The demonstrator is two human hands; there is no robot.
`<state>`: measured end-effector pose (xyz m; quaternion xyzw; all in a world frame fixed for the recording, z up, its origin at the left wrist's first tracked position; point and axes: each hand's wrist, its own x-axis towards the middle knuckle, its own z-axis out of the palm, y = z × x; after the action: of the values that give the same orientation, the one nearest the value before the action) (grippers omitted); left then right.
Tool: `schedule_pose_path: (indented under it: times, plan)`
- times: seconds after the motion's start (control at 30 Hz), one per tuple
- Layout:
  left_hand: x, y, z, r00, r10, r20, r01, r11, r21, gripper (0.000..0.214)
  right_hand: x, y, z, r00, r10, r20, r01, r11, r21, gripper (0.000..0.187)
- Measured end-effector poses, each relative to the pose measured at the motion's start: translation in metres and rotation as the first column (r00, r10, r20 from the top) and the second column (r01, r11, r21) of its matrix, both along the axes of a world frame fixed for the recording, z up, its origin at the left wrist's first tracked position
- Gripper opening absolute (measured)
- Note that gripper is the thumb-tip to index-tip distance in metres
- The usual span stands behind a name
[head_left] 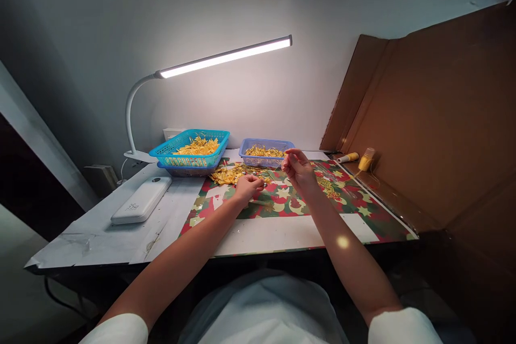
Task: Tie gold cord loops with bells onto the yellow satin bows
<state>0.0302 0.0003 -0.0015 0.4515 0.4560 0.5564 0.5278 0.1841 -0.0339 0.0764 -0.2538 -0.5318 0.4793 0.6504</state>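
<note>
My left hand (249,188) is low over the patterned mat, its fingers pinched together. At its fingertips shows a small shiny ball (265,185); what else the fingers hold is hidden. A loose pile of yellow petal-like pieces (226,175) with thin stems lies just behind this hand. My right hand (299,172) is raised a little higher to the right, thumb and fingers brought together in a pinch. Whatever is in that pinch is too small to name. Behind the hands stands a lilac basket (262,161) of yellow-gold pieces.
A teal basket (189,160) of yellow pieces sits stacked at back left, under a lit lamp (226,57). A white power bank (142,201) lies on the left. Gold strands (329,189), a yellow-capped bottle (366,159) and a cardboard wall (435,118) are on the right.
</note>
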Motion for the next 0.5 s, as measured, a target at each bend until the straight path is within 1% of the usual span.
schedule_pose_path:
  times: [0.13, 0.33, 0.43, 0.5]
  plan:
    - [0.002, 0.000, -0.001, 0.999, 0.040, -0.035, -0.040, 0.999, 0.016, 0.023, 0.000, 0.000, 0.000, 1.000, 0.014, -0.026, -0.013, 0.999, 0.030, 0.026]
    - [0.004, -0.001, -0.002, 0.998, 0.043, -0.047, -0.042, 0.999, 0.019, 0.024, -0.003, -0.001, 0.000, 0.999, 0.035, -0.040, -0.032, 0.997, 0.065, 0.028]
    - [0.002, -0.003, 0.000, 0.997, 0.069, -0.039, -0.069, 0.998, 0.017, 0.024, -0.007, -0.001, -0.008, 0.999, 0.035, -0.017, -0.033, 0.994, 0.105, 0.029]
    - [0.001, -0.004, 0.001, 0.995, 0.096, -0.040, -0.094, 0.994, 0.048, 0.024, -0.009, -0.001, -0.018, 0.998, 0.036, 0.060, -0.043, 0.991, 0.124, 0.029]
